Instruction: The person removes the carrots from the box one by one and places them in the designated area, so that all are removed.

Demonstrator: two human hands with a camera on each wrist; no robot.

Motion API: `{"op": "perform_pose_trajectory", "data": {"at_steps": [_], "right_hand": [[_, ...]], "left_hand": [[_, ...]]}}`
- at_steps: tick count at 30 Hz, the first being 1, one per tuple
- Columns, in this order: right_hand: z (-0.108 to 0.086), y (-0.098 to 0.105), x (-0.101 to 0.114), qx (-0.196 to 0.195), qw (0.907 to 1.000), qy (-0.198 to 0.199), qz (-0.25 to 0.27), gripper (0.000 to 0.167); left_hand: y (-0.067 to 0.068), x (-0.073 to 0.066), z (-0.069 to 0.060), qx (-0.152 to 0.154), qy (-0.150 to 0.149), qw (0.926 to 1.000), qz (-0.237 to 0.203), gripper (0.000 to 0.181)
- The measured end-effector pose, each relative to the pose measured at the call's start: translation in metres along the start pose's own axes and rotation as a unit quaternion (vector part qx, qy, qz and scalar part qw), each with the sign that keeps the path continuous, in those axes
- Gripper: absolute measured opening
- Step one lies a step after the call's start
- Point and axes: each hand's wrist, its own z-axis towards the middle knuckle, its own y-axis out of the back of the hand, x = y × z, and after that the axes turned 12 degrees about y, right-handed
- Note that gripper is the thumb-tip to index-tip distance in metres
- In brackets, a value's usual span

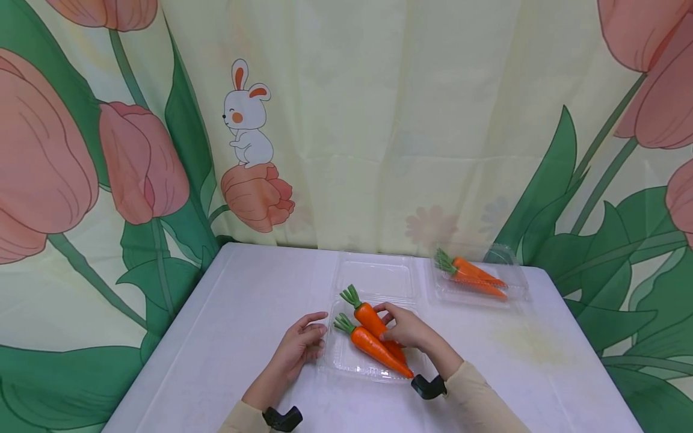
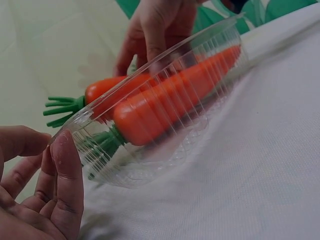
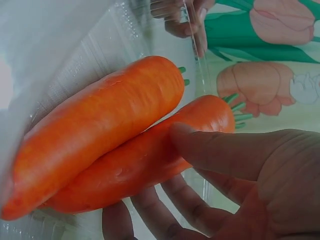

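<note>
An unlidded clear plastic clamshell box [image 1: 346, 367] lies on the table with two orange carrots in it. The nearer carrot [image 1: 376, 349] rests inside, its green stem toward the upper left. Beside it, the farther carrot [image 1: 368, 316] is gripped by my right hand [image 1: 406, 328], thumb on one side and fingers on the other, as the right wrist view [image 3: 225, 175] shows. At the box's left edge, my left hand [image 1: 300, 346] pinches the rim between thumb and forefinger, seen close in the left wrist view [image 2: 45, 185].
Toward the back right stands a second clear box [image 1: 520, 288] holding two more carrots [image 1: 476, 273]. The first box's lid [image 1: 376, 276] lies folded back behind it. A white-covered table [image 1: 260, 288] meets a tulip-printed curtain [image 1: 352, 120].
</note>
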Motion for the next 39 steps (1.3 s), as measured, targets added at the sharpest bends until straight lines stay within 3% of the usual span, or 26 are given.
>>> {"op": "perform_pose_trajectory", "data": {"at_steps": [16, 39], "right_hand": [[-0.001, 0.003, -0.001, -0.003, 0.9995, -0.003, 0.031, 0.057], [-0.006, 0.025, 0.001, -0.029, 0.9959, -0.012, 0.085, 0.061]], "left_hand": [[0.001, 0.000, 0.000, 0.005, -0.001, 1.0000, 0.000, 0.053], [0.002, -0.001, -0.002, 0.007, -0.001, 1.0000, 0.007, 0.053]]}}
